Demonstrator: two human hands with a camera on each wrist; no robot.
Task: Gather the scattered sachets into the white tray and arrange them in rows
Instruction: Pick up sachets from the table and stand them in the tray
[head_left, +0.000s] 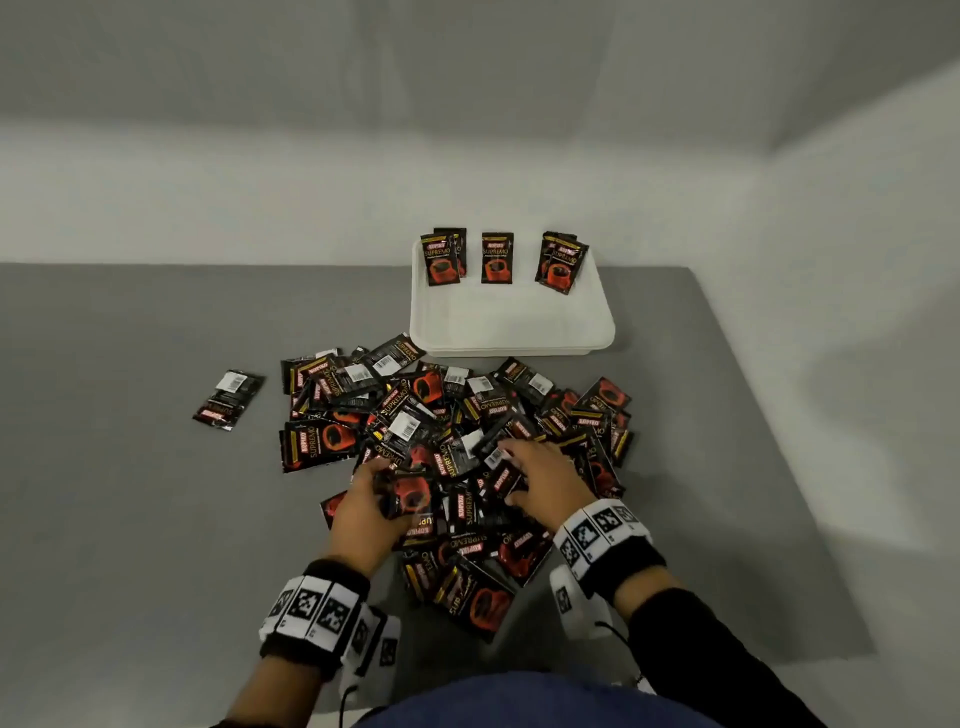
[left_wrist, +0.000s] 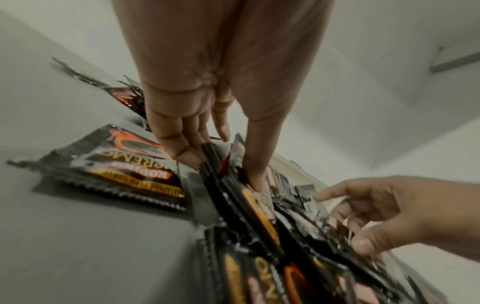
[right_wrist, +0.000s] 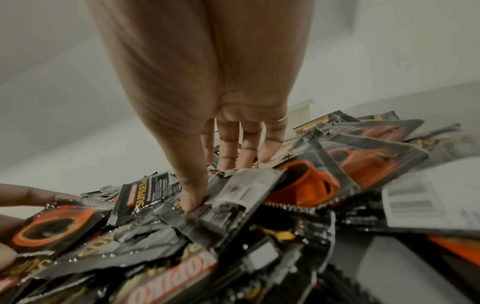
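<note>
A heap of black and red coffee sachets (head_left: 415, 410) lies on the grey table (head_left: 130, 493) in front of the white tray (head_left: 509, 317). Several sachets (head_left: 497, 258) stand against the tray's far wall in three groups. My left hand (head_left: 382, 483) is at the heap's near left and pinches a small bundle of sachets (left_wrist: 221, 181) between thumb and fingers (left_wrist: 182, 148). My right hand (head_left: 511, 473) is on the middle of the heap. Its thumb and fingers grip a sachet (right_wrist: 233, 197) that lies barcode side up.
One sachet (head_left: 228, 399) lies apart, left of the heap. The table ends at white walls behind the tray and on the right. Bare grey table surface shows left of the heap and right of the tray.
</note>
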